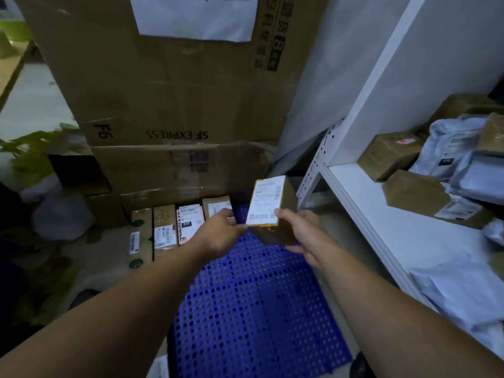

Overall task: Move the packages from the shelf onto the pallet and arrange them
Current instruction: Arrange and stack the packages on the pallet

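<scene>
Box (266, 200) in closed grip of left hand (218, 230) and right hand (302, 233)

Pallet (259, 309): left of shelf (381, 214).
Row of packages (177, 227): pallet's far end, before stacked cartons (169, 91).
Held package (266, 200): above pallet, right of row.

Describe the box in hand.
Flat brown cardboard box, top almost covered by a white barcoded label, yellow tape at the near edge. It hangs tilted above the blue pallet. The right hand grips its near right corner, thumb on the label; the left hand meets the near left corner, grip unclear.
</scene>
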